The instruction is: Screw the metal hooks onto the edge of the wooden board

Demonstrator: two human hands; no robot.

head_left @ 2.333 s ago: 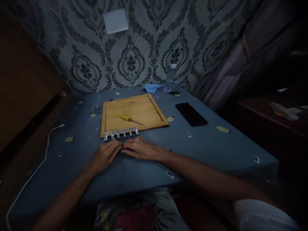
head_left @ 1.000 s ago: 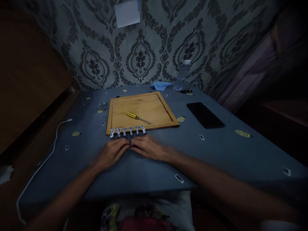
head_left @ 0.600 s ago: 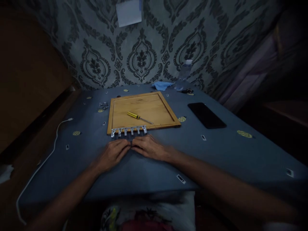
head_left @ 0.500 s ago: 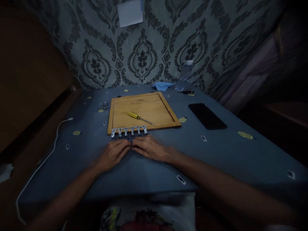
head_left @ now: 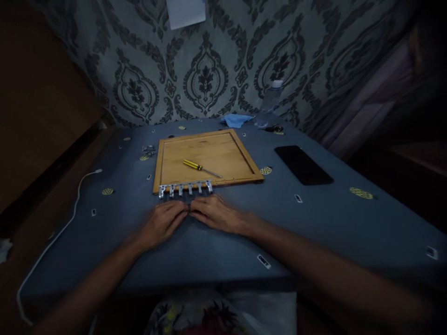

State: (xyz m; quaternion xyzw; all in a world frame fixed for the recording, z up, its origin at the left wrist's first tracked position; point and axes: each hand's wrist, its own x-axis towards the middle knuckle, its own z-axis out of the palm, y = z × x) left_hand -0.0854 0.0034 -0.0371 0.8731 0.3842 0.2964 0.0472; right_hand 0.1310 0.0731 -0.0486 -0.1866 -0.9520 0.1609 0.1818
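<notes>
My left hand and my right hand meet at the fingertips just in front of the board. Both have their fingers curled closed; whatever may be between them is hidden in the dim light. Beyond them lies a framed wooden board, flat on the cloth. Along its near left edge runs a row of several silver metal hooks, jutting towards me. A screwdriver with a yellow and black handle rests on the board, its shaft pointing right.
Right of the board lies a black phone. Further back are a blue cloth, a clear bottle and a dark object. Small metal pieces sit left of the board. A white cable trails along the table's left side.
My view has shifted slightly. Both hands keep their closed, touching pose in front of the hooks, and the board and screwdriver stay in place.
</notes>
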